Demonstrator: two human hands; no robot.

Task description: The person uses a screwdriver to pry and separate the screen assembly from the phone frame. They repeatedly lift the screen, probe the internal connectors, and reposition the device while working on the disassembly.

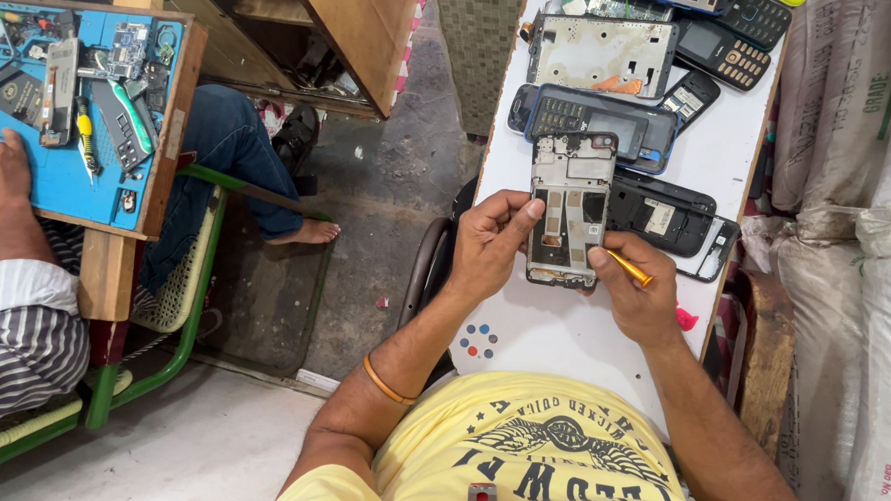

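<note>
Two hands working on an opened phone frame over a white worktop.
The left hand (pixel 487 247) grip is clamping the phone frame's (pixel 569 210) left edge; the right hand (pixel 636 294) grip is pinching an orange-handled tool (pixel 629 269) against its lower right side, with other dismantled phones (pixel 600 123) lying just beyond on the worktop (pixel 549 326).
</note>
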